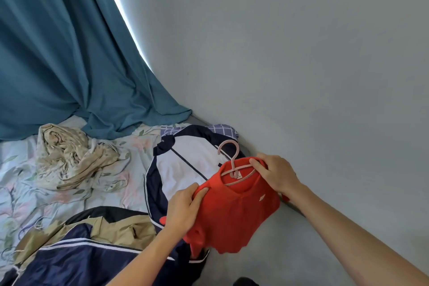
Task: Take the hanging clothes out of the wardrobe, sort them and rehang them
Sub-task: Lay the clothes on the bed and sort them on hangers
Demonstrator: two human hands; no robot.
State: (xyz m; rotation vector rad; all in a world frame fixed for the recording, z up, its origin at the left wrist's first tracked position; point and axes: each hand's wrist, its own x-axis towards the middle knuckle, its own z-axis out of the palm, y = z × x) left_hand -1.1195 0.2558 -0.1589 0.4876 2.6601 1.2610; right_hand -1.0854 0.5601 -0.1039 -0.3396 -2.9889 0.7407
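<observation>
Both hands are closed on the red shirt (234, 213), held above the bed (69, 192) near the wall: my left hand (185, 209) pinches one shoulder, my right hand (276, 173) grips the other shoulder over the pink hanger (234, 167). I judge the risk is the hanger slipping out of the wide neck if I tug unevenly, or the hem dragging into the white and navy jacket (183, 165) lying beneath and snagging it.
</observation>
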